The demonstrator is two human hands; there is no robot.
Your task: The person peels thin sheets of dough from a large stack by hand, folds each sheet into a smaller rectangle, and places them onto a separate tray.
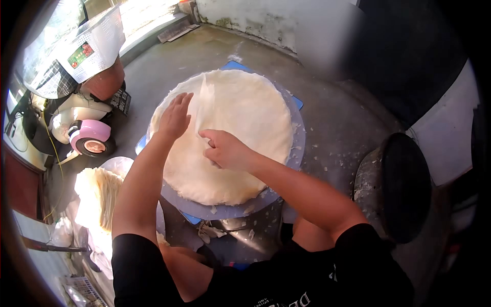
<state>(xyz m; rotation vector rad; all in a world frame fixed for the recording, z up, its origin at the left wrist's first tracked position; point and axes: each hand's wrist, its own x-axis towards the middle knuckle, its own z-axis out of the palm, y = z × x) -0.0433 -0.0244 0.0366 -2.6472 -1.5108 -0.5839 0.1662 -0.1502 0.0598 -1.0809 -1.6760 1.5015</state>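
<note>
A large round stack of thin, pale dough-like sheets [240, 102] lies on a round whitish board [299, 138] in front of me. My left hand [175, 116] rests flat over the left part of the stack, its fingers stretched out. Nearer the middle, my right hand [225, 149] is closed in a pinch at the lower end of a raised, translucent fold of the top sheet [207, 97]. This fold runs up toward the far rim. The fingertips of the right hand are partly hidden.
Blue corners [235, 65] show beneath the board. Folded pale sheets [97, 197] are piled at my left. A pink-and-white wheeled object [92, 135] and a white basket [97, 43] stand beyond. At right leans a dark round pan [406, 187]. Pale scraps litter the floor.
</note>
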